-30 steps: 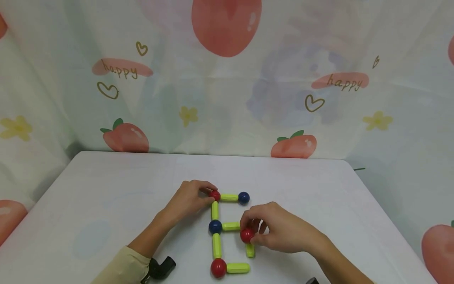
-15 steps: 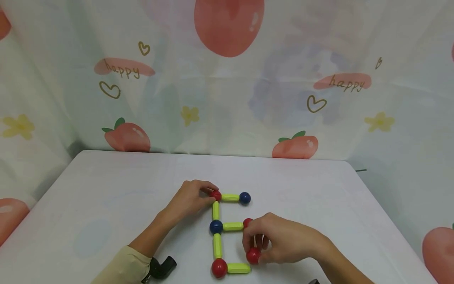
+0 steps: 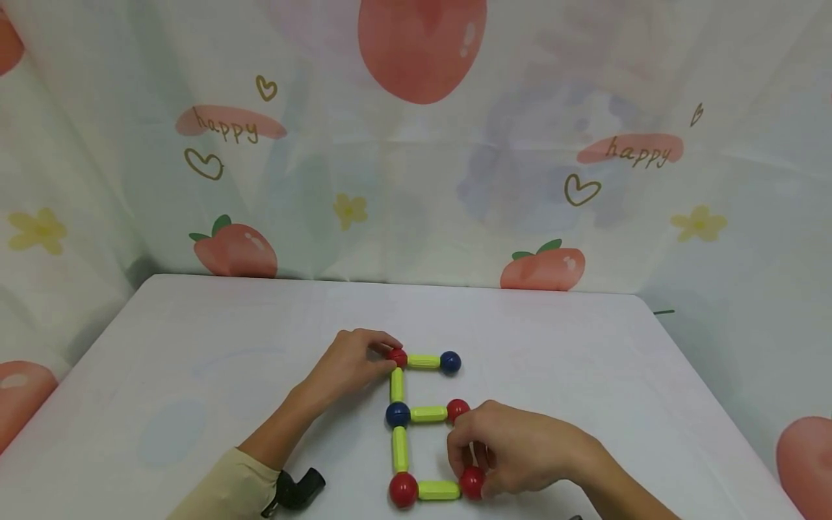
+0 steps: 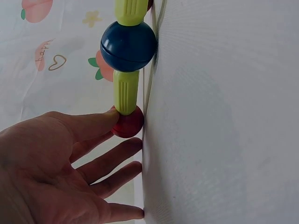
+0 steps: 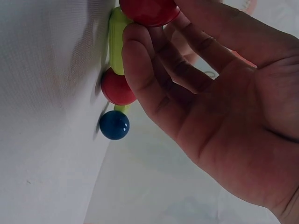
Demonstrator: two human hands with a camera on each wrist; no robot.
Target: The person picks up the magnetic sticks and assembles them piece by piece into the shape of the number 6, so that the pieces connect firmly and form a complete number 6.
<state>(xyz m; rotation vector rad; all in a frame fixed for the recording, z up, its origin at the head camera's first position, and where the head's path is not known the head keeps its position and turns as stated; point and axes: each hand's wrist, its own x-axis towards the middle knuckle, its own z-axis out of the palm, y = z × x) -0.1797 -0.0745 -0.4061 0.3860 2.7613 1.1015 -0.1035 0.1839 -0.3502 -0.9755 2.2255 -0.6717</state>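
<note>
A flat figure of yellow-green rods and red and blue balls lies on the white table. My left hand [image 3: 351,365] pinches its far-left red ball [image 4: 128,123], thumb against the ball in the left wrist view. Towards the near-right corner, my right hand [image 3: 520,448] holds another red ball [image 3: 472,482] between thumb and fingers. That ball meets the right end of the near rod [image 3: 438,491]. A side rod [image 5: 117,42] runs from it towards the middle-right red ball [image 3: 458,411]; my right hand covers this rod in the head view.
A blue ball [image 3: 451,362] ends the far rod [image 3: 424,362]. Another blue ball [image 3: 398,414] joins the left-side rods, and a red ball [image 3: 404,490] forms the near-left corner. A black device [image 3: 299,490] sits at the left wrist. A patterned curtain [image 3: 416,180] hangs behind the table.
My right hand has brought its red ball nearer to me, from beside the middle rod to the near rod's end. The middle-right red ball has come into sight. My left hand stays put.
</note>
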